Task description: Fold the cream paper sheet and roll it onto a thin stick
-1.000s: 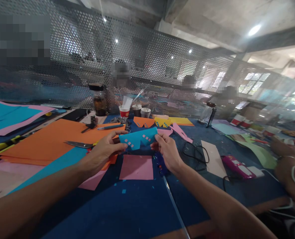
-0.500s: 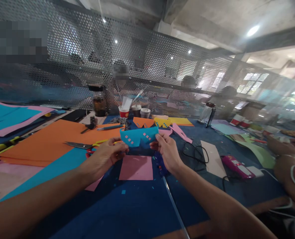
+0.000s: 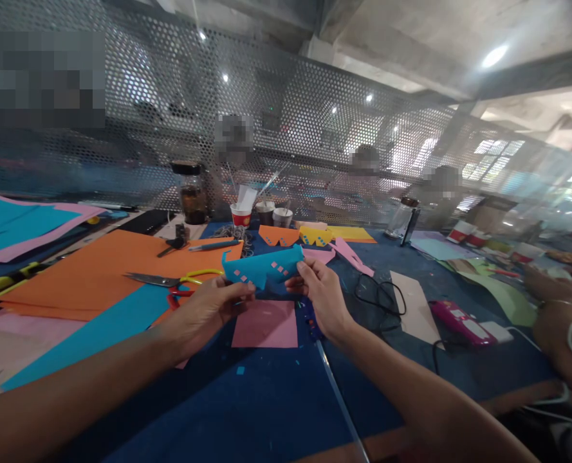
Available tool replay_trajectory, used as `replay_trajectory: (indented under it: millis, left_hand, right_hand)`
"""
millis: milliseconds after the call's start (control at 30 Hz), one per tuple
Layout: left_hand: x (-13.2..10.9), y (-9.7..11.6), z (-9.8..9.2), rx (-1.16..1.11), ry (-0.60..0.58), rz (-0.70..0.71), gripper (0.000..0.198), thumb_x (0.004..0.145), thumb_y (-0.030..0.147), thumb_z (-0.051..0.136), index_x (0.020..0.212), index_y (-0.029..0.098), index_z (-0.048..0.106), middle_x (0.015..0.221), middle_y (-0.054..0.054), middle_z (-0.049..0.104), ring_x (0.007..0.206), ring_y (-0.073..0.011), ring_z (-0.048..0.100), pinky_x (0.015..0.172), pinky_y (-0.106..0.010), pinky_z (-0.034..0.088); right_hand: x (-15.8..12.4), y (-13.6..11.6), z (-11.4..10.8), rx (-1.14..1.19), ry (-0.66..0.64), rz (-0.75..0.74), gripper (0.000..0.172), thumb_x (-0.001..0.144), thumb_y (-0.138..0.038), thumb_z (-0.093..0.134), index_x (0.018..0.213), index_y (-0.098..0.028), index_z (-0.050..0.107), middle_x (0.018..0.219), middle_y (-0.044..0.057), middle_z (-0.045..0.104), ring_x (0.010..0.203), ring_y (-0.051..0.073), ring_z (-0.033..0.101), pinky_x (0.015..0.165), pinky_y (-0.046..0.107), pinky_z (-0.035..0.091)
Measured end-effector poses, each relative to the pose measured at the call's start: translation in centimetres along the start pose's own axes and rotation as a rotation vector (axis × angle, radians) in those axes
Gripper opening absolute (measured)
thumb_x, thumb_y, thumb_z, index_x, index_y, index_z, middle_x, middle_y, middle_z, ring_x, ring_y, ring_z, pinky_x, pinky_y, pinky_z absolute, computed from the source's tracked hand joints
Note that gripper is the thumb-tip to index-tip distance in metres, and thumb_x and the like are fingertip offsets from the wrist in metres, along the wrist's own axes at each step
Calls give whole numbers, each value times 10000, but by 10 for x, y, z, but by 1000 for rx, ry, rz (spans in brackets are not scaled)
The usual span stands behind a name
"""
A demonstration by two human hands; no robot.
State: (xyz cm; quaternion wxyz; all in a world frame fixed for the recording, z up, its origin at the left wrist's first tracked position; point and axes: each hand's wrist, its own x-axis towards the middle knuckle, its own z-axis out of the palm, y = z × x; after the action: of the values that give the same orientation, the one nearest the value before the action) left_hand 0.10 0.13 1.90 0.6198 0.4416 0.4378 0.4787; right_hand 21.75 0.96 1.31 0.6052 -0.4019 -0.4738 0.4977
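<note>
On the blue table (image 3: pixel 218 418), nearest you, a small blue scrap (image 3: pixel 240 370) lies just on the near side of the pink sheet (image 3: pixel 265 331). To the right of the pink sheet, a clear rod (image 3: pixel 338 399) runs toward you from a dark blue tool (image 3: pixel 313 325), partly hidden by your right hand (image 3: pixel 322 292). That hand grips the right end of the blue paper cut-out (image 3: pixel 272 262), which you hold raised over the far edge of the pink sheet, its small pink patches (image 3: pixel 280 269) facing you. Your left hand (image 3: pixel 213 308) pinches the cut-out's lower left edge, thumb in front. Left of the pink sheet, scissors (image 3: pixel 155 280) lie with their blades over orange sheets (image 3: pixel 97 263); well to its right sits a magenta box (image 3: pixel 462 323). Beyond the pink sheet stand an orange cut-out (image 3: pixel 278 235) and a yellow cut-out (image 3: pixel 314 235); farther beyond it, a red-and-white cup (image 3: pixel 241 217) stands before a perforated screen (image 3: pixel 295 116).
</note>
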Motion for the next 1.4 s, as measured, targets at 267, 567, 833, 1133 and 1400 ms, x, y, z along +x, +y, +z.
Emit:
replay_trajectory:
  millis: [267, 567, 833, 1133, 1400]
  left_hand:
    - [-2, 3, 3, -87, 44, -51, 429, 465, 304, 1077, 683, 187, 726, 730, -9, 712, 693, -141, 633, 659, -253, 562]
    - [-2, 2, 1, -110, 57, -57, 413, 511, 277, 1065, 709, 195, 713, 751, -7, 705, 680, -139, 626, 662, -265, 561]
    - [-2, 4, 3, -85, 60, -60, 432, 486, 296, 1062, 682, 198, 689, 722, 6, 692, 670, -136, 615, 654, -261, 549]
    - [-2, 3, 3, -71, 67, -61, 424, 462, 281, 1046, 660, 197, 680, 703, 7, 684, 666, -137, 610, 653, -270, 538]
    - [-3, 5, 5, -71, 75, -67, 489, 397, 320, 1077, 629, 203, 663, 675, 19, 670, 663, -128, 603, 645, -255, 533]
  right_hand:
    - [0, 1, 1, -14, 13, -10, 357, 852, -538, 865, 915, -207, 746, 766, 13, 760, 688, 178, 744, 670, 315, 647]
    - [-2, 0, 1, -48, -10, -24, 362, 872, -561, 843, 916, -219, 733, 797, 23, 781, 696, 195, 762, 679, 337, 654]
    - [-3, -1, 3, -52, -19, -25, 375, 874, -573, 833, 934, -216, 733, 796, 27, 782, 712, 211, 777, 672, 349, 662]
    - [-3, 0, 2, -46, -23, -21, 369, 879, -565, 829, 930, -216, 723, 773, 24, 778, 711, 207, 780, 684, 344, 665]
    - [-1, 1, 2, -39, -25, -20, 376, 865, -571, 841, 936, -219, 730, 766, 21, 767, 708, 215, 781, 678, 356, 666]
